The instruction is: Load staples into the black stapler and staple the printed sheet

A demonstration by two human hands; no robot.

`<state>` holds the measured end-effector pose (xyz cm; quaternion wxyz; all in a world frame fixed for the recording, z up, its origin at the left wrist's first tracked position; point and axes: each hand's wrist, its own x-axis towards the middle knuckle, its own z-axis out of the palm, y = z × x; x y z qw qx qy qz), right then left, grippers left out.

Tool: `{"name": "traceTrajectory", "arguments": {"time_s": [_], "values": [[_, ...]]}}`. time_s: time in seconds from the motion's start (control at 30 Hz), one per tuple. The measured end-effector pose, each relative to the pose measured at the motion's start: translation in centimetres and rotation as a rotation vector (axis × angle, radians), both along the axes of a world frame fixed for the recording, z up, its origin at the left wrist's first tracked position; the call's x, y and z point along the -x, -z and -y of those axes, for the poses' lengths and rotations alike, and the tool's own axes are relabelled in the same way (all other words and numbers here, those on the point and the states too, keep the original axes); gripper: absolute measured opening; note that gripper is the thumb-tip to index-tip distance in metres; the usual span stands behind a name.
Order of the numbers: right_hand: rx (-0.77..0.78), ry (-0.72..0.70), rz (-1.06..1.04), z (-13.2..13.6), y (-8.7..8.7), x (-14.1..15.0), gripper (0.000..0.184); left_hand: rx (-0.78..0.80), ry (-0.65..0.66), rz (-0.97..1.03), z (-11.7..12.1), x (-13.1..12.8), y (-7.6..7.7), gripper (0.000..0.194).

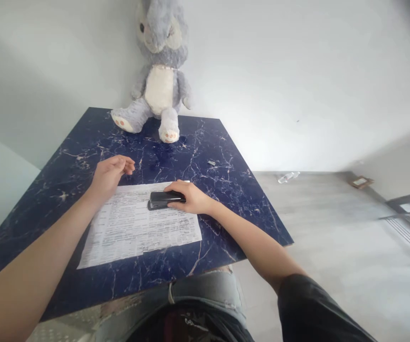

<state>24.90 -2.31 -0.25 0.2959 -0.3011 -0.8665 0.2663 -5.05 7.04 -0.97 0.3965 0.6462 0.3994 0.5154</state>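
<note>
A black stapler (160,198) lies over the upper part of a printed sheet of paper (130,228), its front pointing left. My right hand (192,197) grips its rear end from the right, thumb on the near side and fingers on the far side. By the sheet's upper left corner is my left hand (108,175), its fingers loosely curled in with the thumb against them; I see nothing held there. The hand covers that corner of the paper. Whether the stapler's jaws touch the sheet, I cannot tell.
A big grey and white plush toy (160,88) sits against the wall at the back of the dark blue marbled table (226,190). Right of centre lies a small greyish piece (211,163). Down on the floor are a clear bottle (288,177) and a brown box-like object (360,182).
</note>
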Motion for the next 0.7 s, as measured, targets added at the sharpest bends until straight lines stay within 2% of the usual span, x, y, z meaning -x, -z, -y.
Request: {"name": "traceTrajectory", "arguments": {"time_s": [0.07,0.17,0.23,0.3,0.4,0.5,0.6,0.7], "values": [[0.012,0.016,0.044,0.1,-0.5,-0.7,0.030,-0.014,0.006,-0.142,0.4,-0.5,-0.1,0.035],[0.010,0.031,0.089,0.1,-1.0,-1.4,0.027,-0.150,0.012,-0.569,1.7,-2.3,0.1,0.035],[0.016,0.026,0.102,-0.1,-1.4,-2.0,0.024,-0.236,-0.038,-0.820,2.7,-3.9,0.6,0.038],[0.041,0.048,0.102,-0.3,-2.0,-3.3,0.023,-0.273,-0.042,-0.933,3.6,-5.3,1.2,0.034],[0.073,0.190,0.117,-0.8,-3.0,-6.4,0.024,-0.299,0.055,-0.941,3.9,-6.1,1.7,0.017],[0.082,0.315,0.192,-1.6,-3.8,-10.2,0.023,-0.326,0.125,-0.880,3.5,-5.2,2.2,0.016],[0.127,0.319,0.294,-2.2,-3.9,-13.0,0.020,-0.314,0.131,-0.814,2.8,-3.8,2.7,0.018],[0.189,0.251,0.341,-2.3,-3.8,-13.9,0.019,-0.285,0.096,-0.793,2.1,-2.8,3.2,0.018]]}}
